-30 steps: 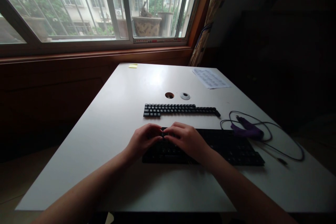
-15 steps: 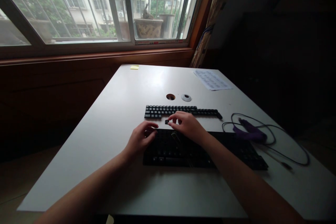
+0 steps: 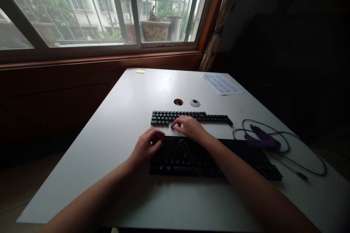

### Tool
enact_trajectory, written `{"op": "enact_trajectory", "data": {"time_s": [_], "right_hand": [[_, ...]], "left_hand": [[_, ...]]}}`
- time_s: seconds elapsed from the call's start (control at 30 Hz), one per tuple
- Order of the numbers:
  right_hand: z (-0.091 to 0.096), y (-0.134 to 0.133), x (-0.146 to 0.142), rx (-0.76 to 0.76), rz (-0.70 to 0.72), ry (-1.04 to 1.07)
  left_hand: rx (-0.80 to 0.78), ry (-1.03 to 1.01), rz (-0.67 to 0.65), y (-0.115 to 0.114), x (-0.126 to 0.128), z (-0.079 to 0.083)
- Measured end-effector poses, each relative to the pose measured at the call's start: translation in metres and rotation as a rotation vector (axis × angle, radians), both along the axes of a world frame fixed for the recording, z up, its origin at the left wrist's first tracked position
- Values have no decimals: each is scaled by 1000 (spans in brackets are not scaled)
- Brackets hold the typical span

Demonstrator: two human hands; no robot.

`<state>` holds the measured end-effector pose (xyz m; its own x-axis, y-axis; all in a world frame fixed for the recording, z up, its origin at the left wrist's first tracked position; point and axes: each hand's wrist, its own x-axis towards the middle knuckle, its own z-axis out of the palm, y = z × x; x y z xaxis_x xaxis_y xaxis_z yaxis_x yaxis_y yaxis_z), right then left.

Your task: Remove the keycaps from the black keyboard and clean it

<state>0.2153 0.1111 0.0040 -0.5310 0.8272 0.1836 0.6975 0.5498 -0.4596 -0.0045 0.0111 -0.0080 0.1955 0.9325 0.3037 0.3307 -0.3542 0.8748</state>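
Note:
A black keyboard (image 3: 175, 172) lies across the table in front of me, its upper part bare of keycaps. Behind it stand rows of loose black keycaps (image 3: 161, 118). Thumb and fingers of my right hand (image 3: 190, 128) pinch a single keycap (image 3: 172, 126) at the table surface, just right of the short front row. My left hand (image 3: 147, 142) rests by the keyboard's upper left corner, fingers curved and apart, with nothing visible in it. A thin wire tool (image 3: 184, 146), perhaps a keycap puller, lies on the keyboard between my hands.
To the right are a coiled black cable (image 3: 287, 145) and a purple cloth-like piece (image 3: 262, 138). Farther back are a round table hole (image 3: 178, 102), its grey cover (image 3: 195, 103), printed sheets (image 3: 222, 84) and a yellow sticky note (image 3: 140, 71). A window is beyond the table.
My right hand has moved slightly left and down with the keycap, closer to the front row of loose keycaps. My left hand has barely moved. The view has shifted slightly.

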Motion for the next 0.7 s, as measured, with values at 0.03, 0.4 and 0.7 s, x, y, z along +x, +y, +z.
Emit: {"op": "enact_trajectory", "data": {"time_s": [0.03, 0.4, 0.7], "right_hand": [[-1, 0, 0, -1, -1, -1], [2, -9, 12, 88, -3, -61], [0, -20, 15, 177, -5, -292]], "left_hand": [[2, 10, -1, 0, 0, 0], [3, 61, -17, -1, -1, 3], [18, 89, -14, -1, 0, 4]]}}
